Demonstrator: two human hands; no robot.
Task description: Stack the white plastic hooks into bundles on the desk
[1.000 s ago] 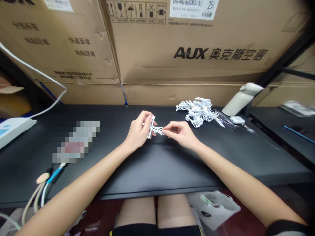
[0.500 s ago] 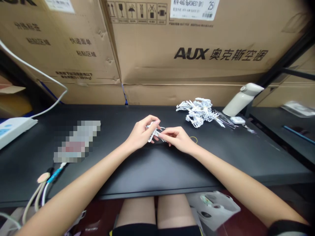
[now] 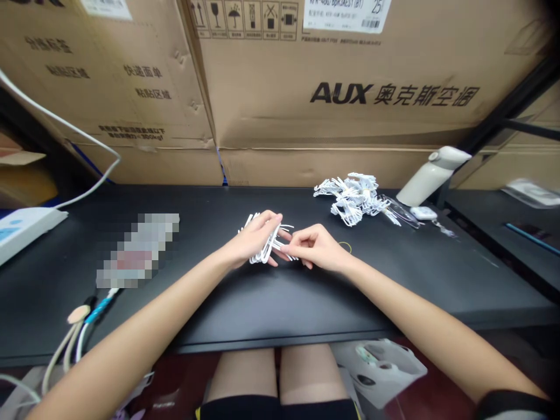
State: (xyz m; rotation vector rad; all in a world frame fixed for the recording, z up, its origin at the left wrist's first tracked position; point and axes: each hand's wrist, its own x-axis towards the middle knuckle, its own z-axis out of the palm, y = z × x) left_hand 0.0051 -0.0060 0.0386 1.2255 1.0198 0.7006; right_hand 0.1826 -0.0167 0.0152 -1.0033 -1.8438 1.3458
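Observation:
My left hand [image 3: 258, 236] is wrapped round a bundle of thin white bent strips [image 3: 262, 254], slim and hook-like, which stick out on both sides of the fingers. Thumb and forefinger of my right hand [image 3: 317, 248] pinch at the strip ends on the bundle's right side. How many strips the right fingers grip is too small to tell. Just beyond the right wrist, a thin yellow rubber band [image 3: 345, 246] lies on the black table [image 3: 280, 309]. A tangled pile of similar white strips [image 3: 352, 198], gathered in bunches, rests farther back on the right.
Behind the table stand large cardboard boxes [image 3: 341, 122]. A pale bottle [image 3: 431, 178] leans at the back right, near a small white case [image 3: 423, 213]. On the left lie a blurred-out flat object [image 3: 140, 251], cables [image 3: 98, 309] and a white power strip [image 3: 30, 230].
My left hand has turned and loosened a little, so more of the white bundle shows on its left and below. My right hand stays close to the strip ends.

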